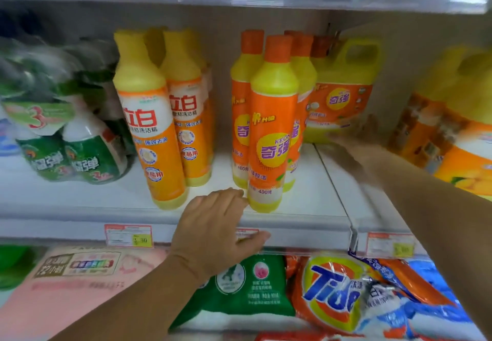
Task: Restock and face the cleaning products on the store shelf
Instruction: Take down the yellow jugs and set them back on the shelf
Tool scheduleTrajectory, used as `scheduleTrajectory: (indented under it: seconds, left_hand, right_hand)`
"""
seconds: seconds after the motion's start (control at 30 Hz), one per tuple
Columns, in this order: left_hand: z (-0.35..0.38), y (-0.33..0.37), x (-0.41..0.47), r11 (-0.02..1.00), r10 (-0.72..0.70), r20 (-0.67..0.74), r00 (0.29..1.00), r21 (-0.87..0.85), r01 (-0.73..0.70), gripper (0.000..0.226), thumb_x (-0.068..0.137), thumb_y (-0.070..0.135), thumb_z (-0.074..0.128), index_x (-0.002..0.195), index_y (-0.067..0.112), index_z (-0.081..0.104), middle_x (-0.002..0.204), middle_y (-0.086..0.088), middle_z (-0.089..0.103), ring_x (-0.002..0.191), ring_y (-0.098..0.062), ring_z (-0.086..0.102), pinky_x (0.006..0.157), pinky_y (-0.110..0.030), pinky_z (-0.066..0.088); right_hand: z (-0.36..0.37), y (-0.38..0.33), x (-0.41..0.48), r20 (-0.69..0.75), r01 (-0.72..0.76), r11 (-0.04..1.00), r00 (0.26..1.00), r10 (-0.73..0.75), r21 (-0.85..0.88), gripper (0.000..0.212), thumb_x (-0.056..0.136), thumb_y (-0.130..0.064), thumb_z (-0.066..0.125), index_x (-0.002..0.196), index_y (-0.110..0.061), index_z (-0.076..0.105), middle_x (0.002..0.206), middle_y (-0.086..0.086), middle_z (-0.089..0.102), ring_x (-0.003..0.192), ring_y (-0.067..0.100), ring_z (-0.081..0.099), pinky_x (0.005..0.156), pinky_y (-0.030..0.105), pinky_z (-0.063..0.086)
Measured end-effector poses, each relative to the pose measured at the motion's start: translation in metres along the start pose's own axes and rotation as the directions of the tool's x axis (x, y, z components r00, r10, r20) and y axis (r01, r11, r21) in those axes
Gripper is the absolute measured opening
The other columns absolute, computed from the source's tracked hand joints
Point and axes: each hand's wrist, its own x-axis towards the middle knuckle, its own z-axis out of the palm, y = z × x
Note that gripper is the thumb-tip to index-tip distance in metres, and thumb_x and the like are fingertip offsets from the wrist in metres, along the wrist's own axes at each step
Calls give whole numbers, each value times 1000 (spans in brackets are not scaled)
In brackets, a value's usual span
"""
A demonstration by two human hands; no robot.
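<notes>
On the white shelf [306, 207] stands a front bottle with an orange cap and orange-yellow label [271, 125], with more of the same kind behind it. My left hand [215, 231] is at the shelf's front edge, fingers straight, fingertips touching that bottle's base. My right hand [351, 138], blurred by motion, reaches deep into the shelf toward a yellow handled jug [343, 93] at the back; its fingers look extended and hold nothing I can see. Two yellow-capped bottles [151, 119] stand to the left.
Green spray bottles in a wrapped pack [74, 138] fill the left. Large yellow jugs [458, 127] stand on the right section. Below lie a pink pack [80, 287], a green pouch [247, 284] and Tide bags [332, 292]. Price tags [129, 235] line the shelf edge.
</notes>
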Motion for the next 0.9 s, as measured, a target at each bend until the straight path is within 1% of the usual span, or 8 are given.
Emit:
scheduleTrajectory:
  seconds: [0.17, 0.23, 0.33, 0.4, 0.5, 0.63, 0.8, 0.9]
  left_hand:
    - [2, 2, -2, 1000, -13, -23, 1000, 23, 14, 64, 85, 70, 47, 107, 14, 69, 112, -1, 70, 100, -22, 66, 80, -35, 49]
    - [3, 2, -2, 999, -16, -31, 999, 31, 17, 63, 84, 70, 49, 107, 14, 69, 112, -1, 70, 100, -22, 66, 81, -35, 48]
    - [4, 2, -3, 999, -13, -35, 999, 41, 15, 62, 84, 69, 50, 106, 15, 69, 110, -1, 70, 99, -22, 66, 81, -34, 44]
    - [4, 1, -3, 999, -9, -35, 999, 53, 11, 62, 84, 69, 49, 106, 15, 69, 109, 0, 70, 99, -22, 65, 82, -33, 42]
    - [4, 0, -3, 997, -22, -2, 1000, 67, 22, 63, 85, 70, 45, 108, 16, 68, 110, 0, 69, 98, -22, 65, 80, -35, 44]
    - [4, 2, -2, 997, -23, 11, 1000, 72, 22, 63, 84, 71, 44, 108, 17, 68, 109, 1, 69, 97, -22, 65, 78, -34, 44]
    - [1, 2, -2, 998, -37, 36, 999, 43, 36, 61, 83, 70, 45, 107, 19, 67, 109, 2, 69, 96, -21, 65, 78, -33, 44]
    - [-2, 4, 0, 999, -46, 64, 997, 19, 45, 60, 83, 71, 44, 106, 20, 67, 107, 2, 69, 93, -20, 64, 77, -33, 47]
  right_hand:
    - [6, -1, 19, -47, 55, 999, 997, -54, 3, 114, 76, -35, 84, 157, -14, 7, 156, 5, 33, 141, 23, 36, 115, 38, 32]
    - [4, 0, 21, -76, 79, 997, 994, -79, -10, 118, 65, -54, 85, 154, -16, 18, 152, 6, 41, 138, 25, 41, 112, 41, 35]
    - [0, 14, 30, -101, 90, 995, 990, -95, -51, 108, 57, -62, 85, 145, -19, 39, 134, 1, 55, 121, 21, 53, 90, 26, 43]
    - [0, 15, 28, -100, 81, 996, 991, -84, -35, 108, 44, -71, 85, 133, -20, 51, 124, -2, 61, 112, 18, 58, 83, 26, 47]
    - [0, 5, 18, -65, 48, 997, 997, -45, 52, 89, 61, -48, 89, 134, -16, 47, 121, -1, 61, 106, 19, 59, 83, 31, 48]
    - [4, -3, 8, -47, 139, 990, 989, -137, 36, 80, 76, -22, 85, 139, -12, 37, 119, -6, 50, 103, 12, 49, 80, 19, 39]
    - [-3, -3, -35, -103, 179, 983, 978, -182, -34, 78, 63, -37, 92, 126, -15, 51, 119, -2, 63, 101, 20, 60, 87, 31, 48]
    - [-21, 1, -65, -83, 130, 989, 989, -125, 63, 74, 56, -42, 94, 119, -23, 62, 112, -4, 72, 100, 20, 68, 90, 36, 53]
